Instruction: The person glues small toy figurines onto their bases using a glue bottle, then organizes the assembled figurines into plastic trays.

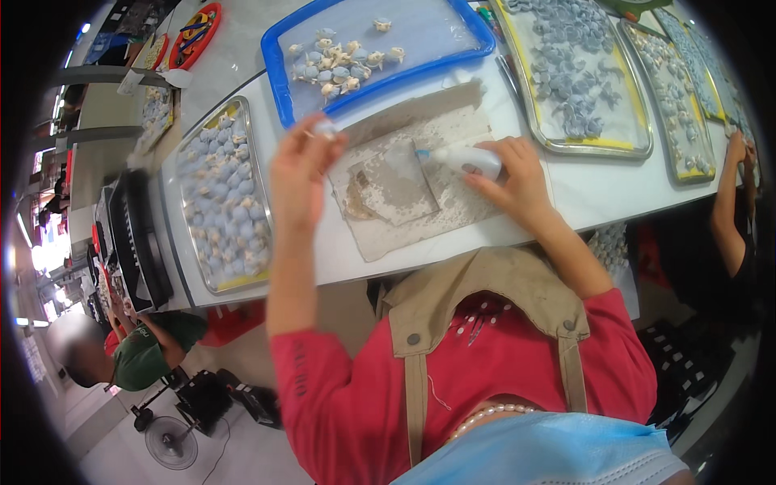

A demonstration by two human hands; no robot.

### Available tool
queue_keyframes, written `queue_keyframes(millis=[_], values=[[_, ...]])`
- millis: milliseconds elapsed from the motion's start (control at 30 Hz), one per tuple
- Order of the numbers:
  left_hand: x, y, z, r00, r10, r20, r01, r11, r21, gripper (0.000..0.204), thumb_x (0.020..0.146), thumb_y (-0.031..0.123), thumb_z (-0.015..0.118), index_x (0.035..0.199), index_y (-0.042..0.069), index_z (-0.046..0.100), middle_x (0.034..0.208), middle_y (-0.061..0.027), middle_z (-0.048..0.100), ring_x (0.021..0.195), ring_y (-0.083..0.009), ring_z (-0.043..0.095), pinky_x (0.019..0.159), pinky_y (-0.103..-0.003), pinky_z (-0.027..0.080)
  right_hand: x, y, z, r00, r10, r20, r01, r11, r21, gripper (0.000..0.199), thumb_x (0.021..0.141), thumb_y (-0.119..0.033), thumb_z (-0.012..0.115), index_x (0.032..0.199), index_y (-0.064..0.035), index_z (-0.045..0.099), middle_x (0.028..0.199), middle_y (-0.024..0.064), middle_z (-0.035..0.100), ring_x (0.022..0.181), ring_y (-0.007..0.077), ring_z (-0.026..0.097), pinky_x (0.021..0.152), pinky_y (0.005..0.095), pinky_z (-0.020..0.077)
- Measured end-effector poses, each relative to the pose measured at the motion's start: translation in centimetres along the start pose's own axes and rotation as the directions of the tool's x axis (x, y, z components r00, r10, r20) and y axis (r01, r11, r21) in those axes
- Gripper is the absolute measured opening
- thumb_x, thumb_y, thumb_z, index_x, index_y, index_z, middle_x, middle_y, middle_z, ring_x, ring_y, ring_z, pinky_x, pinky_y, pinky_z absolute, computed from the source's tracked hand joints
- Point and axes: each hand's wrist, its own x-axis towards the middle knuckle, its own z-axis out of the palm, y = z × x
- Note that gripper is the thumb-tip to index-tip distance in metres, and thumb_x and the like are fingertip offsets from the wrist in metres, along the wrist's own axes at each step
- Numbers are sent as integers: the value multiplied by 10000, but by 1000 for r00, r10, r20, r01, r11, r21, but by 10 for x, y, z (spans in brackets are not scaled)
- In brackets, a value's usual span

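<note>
My left hand (pixel 301 174) is raised over the left edge of a worn cardboard sheet (pixel 388 240). Its fingertips pinch a small pale piece (pixel 326 128), somewhat blurred. My right hand (pixel 519 179) is closed around a white squeeze bottle (pixel 465 159). The bottle lies nearly level above the cardboard, its blue-tipped nozzle pointing left. Whitish residue covers the cardboard below. Just beyond it, a blue-rimmed tray (pixel 279 79) holds several small blue-and-cream figurines (pixel 343 63), grouped mostly in its left half.
A metal tray (pixel 268 202) of rounded blue-grey pieces stands left of my left arm. At the right is another metal tray (pixel 594 147) with thin grey-blue pieces; more trays lie beyond. A red basket (pixel 196 36) sits far left. Co-workers sit on both sides.
</note>
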Motion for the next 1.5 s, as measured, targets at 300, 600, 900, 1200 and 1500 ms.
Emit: queue_keyframes(millis=[300, 600, 900, 1200, 1500], values=[[-98, -65, 67, 957, -265, 121, 290, 910, -298, 330, 865, 9, 543, 1188, 6, 480, 1117, -115, 574, 877, -155, 584, 734, -248, 456, -13, -14, -6, 947, 321, 0, -235, 693, 682, 243, 812, -156, 676, 962, -18, 545, 818, 28, 600, 726, 63, 538, 618, 207, 430], [-108, -70, 68, 990, -105, 96, 121, 977, -174, 321, 818, -48, 594, 1125, -29, 501, 1088, -105, 555, 840, -132, 588, 728, -237, 477, -29, -42, -41, 987, -24, -158, 75, 944, 322, 287, 704, -127, 758, 861, -1, 555, 725, 58, 565, 648, 134, 517, 548, 244, 402], [-111, -71, 70, 994, -70, 81, 82, 984, -158, 341, 795, -75, 617, 1114, -30, 504, 989, -82, 578, 812, -91, 568, 717, -215, 471, -25, -61, -40, 958, -215, -190, 233, 969, 77, 310, 627, -187, 805, 726, -17, 565, 625, 66, 514, 545, 209, 445, 485, 296, 363], [-112, -71, 70, 993, -82, 82, 96, 979, -180, 343, 797, -77, 609, 1119, -28, 500, 1005, -84, 572, 811, -94, 566, 723, -218, 470, -22, -63, -36, 949, -253, -187, 268, 961, 62, 303, 610, -169, 804, 716, -18, 564, 622, 62, 534, 537, 214, 439, 484, 298, 364], [-109, -72, 69, 983, -158, 98, 177, 957, -232, 318, 811, -55, 593, 1094, -28, 451, 1090, -142, 557, 884, -167, 612, 775, -260, 493, -27, -53, -37, 962, -159, -220, 190, 973, 128, 288, 618, -143, 799, 727, -13, 567, 639, 78, 514, 560, 213, 450, 493, 297, 366]])
